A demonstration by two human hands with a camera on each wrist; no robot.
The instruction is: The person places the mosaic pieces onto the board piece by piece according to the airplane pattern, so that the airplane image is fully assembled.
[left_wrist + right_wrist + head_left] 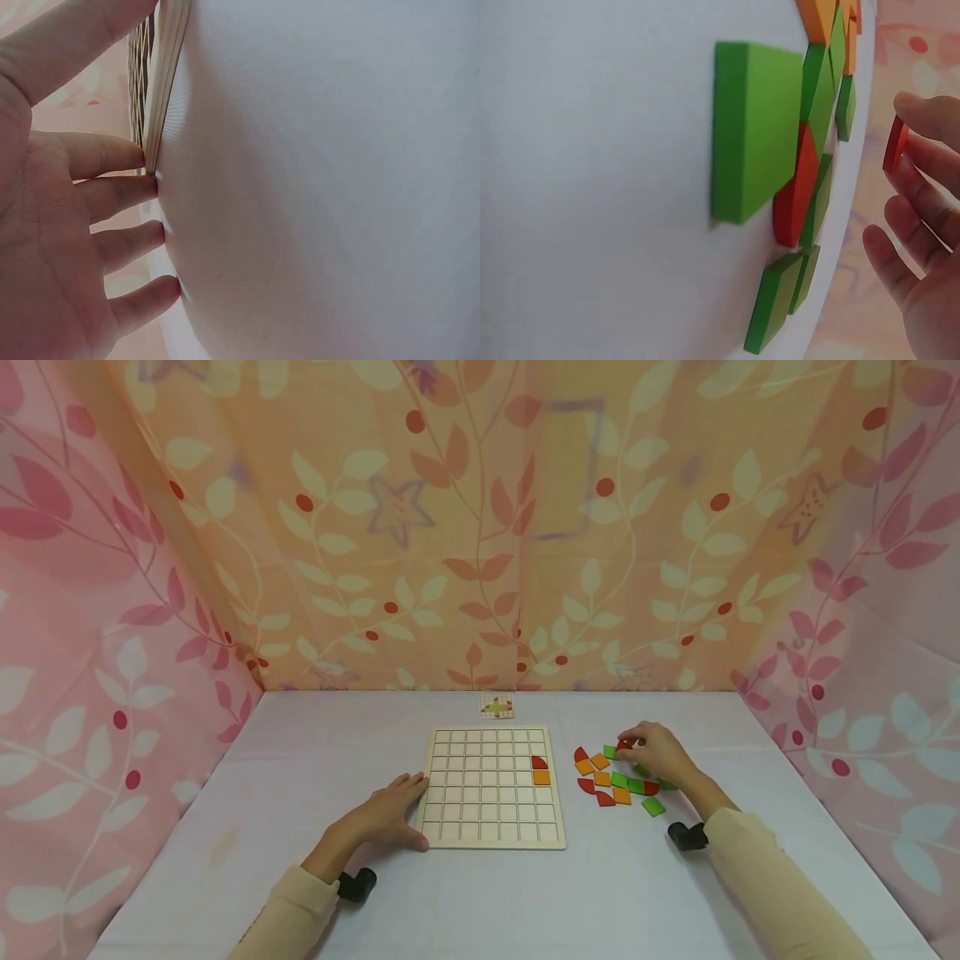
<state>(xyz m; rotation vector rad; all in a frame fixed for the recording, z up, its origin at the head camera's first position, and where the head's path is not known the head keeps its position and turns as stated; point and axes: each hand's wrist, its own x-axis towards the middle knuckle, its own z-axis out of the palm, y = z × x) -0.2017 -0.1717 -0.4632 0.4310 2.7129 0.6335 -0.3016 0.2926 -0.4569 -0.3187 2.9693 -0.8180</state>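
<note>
A pale wooden grid board [483, 811] lies flat on the table. Its right side holds a red quarter-circle tile [539, 762] directly above an orange square tile [542, 777]. My left hand [386, 814] rests at the board's left edge, fingers extended and spread, fingertips touching down there. Over the loose tiles to the right, my right hand [660, 752] pinches a red tile [896, 142] between thumb and fingers, lifted off the table. Beneath it lie several green square tiles [653, 807], orange square tiles [621, 796] and red quarter-circle tiles [605, 798].
A small printed card [497, 705] with a coloured grid pattern lies behind the board. White cloth covers the table [480, 902]. Patterned curtains [480, 527] stand along the back and both sides. Each wrist carries a black camera [357, 885].
</note>
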